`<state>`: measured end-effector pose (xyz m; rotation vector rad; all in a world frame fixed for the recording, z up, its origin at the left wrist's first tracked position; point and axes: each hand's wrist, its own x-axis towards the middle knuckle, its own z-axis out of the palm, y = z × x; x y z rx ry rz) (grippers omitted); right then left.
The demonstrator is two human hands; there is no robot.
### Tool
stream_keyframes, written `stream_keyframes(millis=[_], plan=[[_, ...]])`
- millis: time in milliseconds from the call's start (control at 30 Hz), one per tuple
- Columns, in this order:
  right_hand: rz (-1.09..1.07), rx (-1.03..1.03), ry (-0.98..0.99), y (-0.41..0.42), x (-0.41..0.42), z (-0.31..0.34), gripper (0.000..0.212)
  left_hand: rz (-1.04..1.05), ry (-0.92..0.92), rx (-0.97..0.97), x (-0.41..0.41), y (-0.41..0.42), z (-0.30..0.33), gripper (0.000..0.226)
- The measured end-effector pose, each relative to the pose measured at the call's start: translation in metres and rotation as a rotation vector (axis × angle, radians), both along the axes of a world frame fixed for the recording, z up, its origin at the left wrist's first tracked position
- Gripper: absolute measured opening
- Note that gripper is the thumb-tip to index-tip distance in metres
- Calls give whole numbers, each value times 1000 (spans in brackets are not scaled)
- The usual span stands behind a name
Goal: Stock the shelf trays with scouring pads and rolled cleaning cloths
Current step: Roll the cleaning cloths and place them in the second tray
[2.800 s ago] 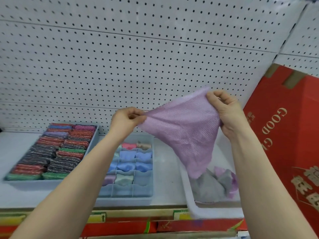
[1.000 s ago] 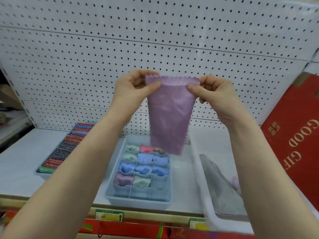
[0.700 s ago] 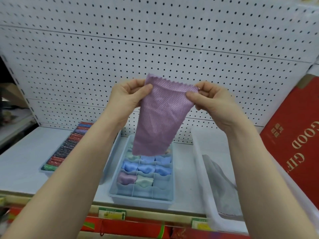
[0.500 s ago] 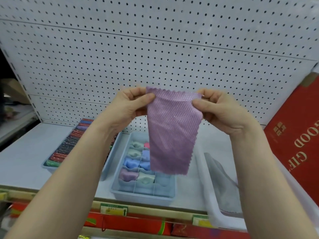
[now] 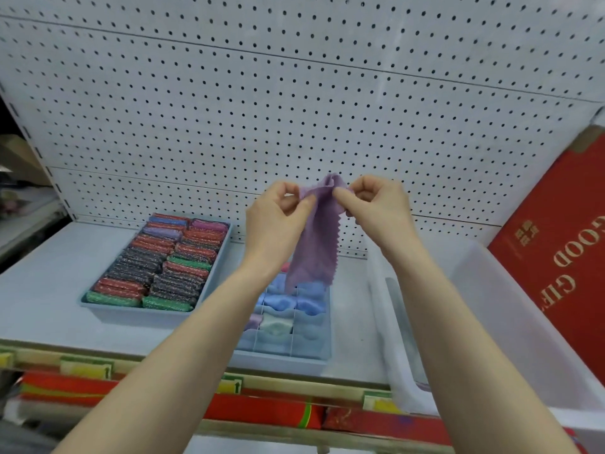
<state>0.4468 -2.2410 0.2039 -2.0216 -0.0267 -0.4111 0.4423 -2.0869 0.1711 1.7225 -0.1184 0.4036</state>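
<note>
A purple cleaning cloth (image 5: 316, 250) hangs in the air above the shelf, folded into a narrow strip. My left hand (image 5: 278, 221) and my right hand (image 5: 376, 204) pinch its top edge close together. Below it sits a light blue divided tray (image 5: 314, 339) with rolled cloths in blue, green, purple and pink in its compartments. To the left stands a blue tray of scouring pads (image 5: 157, 267), filled with red, dark, green and purple pads in two rows.
A clear plastic bin (image 5: 491, 306) stands on the shelf at the right, with loose cloths inside. A red cardboard box (image 5: 563, 257) leans at the far right. A white pegboard (image 5: 294, 93) backs the shelf. Price labels line the shelf's front edge (image 5: 229, 385).
The cloth was spread wide between my hands; now both hands have come together at its top, narrowing it into a folded strip. The view has shifted so that the pad tray shows more fully.
</note>
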Motion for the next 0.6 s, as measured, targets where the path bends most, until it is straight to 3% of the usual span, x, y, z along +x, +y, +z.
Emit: stream_keyframes(millis=[233, 467, 533, 600], plan=[[135, 168, -52, 7, -13, 13, 20, -86, -52, -10, -14, -9, 17, 14], [218, 199, -75, -5, -20, 8, 16, -112, -48, 12, -12, -2, 14, 22], [206, 262, -82, -17, -18, 0, 9, -176, -23, -57, -9, 3, 16, 28], [338, 251, 35, -27, -16, -14, 22, -273, -10, -171, -8, 8, 22, 32]])
